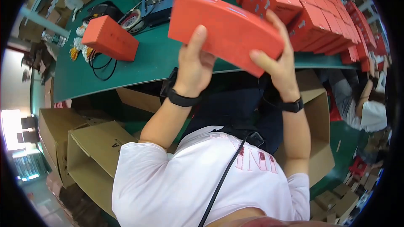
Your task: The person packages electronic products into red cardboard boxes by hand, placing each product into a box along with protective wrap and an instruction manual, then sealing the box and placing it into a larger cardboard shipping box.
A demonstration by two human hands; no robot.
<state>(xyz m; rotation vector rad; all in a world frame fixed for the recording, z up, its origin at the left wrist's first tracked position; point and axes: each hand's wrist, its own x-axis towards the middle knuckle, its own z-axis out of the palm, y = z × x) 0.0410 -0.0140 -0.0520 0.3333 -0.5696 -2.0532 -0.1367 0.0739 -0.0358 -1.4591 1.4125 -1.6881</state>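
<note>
Both my hands hold a long red box, raised and tilted above the near edge of the green table. My left hand grips its left part, thumb pressed on the side facing me. At the right end, my right hand has its thumb on the same side and its fingers over the top edge. Black bands circle both wrists. Another red box stands by itself on the table to the left of my left hand.
Stacked red boxes fill the table's right side. Farther back are a blue device, a tape roll and a black cable. Open cardboard cartons stand at my left, another carton at my right. A person is at far right.
</note>
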